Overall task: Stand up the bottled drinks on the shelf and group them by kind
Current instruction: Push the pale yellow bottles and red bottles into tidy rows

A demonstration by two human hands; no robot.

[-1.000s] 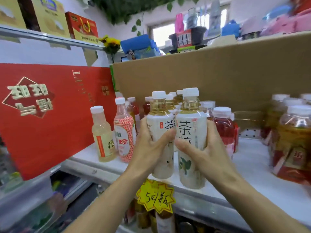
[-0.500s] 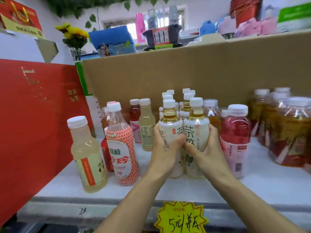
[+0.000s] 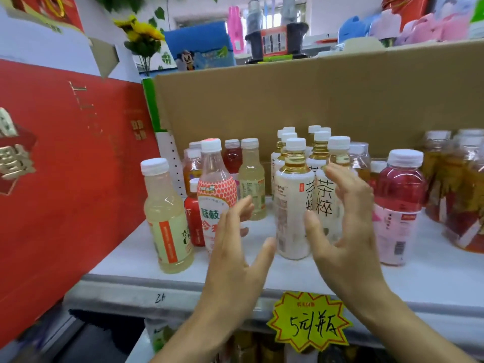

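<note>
Two white-labelled tea bottles, the left tea bottle (image 3: 292,205) and the right tea bottle (image 3: 326,203), stand upright and touching near the middle of the shelf (image 3: 432,279), at the front of a row of the same kind. The left hand (image 3: 235,258) hovers wide open just left of them, holding nothing. The right hand (image 3: 348,239) is spread wide about the right tea bottle, its grip unclosed; I cannot tell whether it touches. A lychee drink bottle (image 3: 214,195) stands toward the shelf's left end and a pink drink bottle (image 3: 398,210) to the right.
</note>
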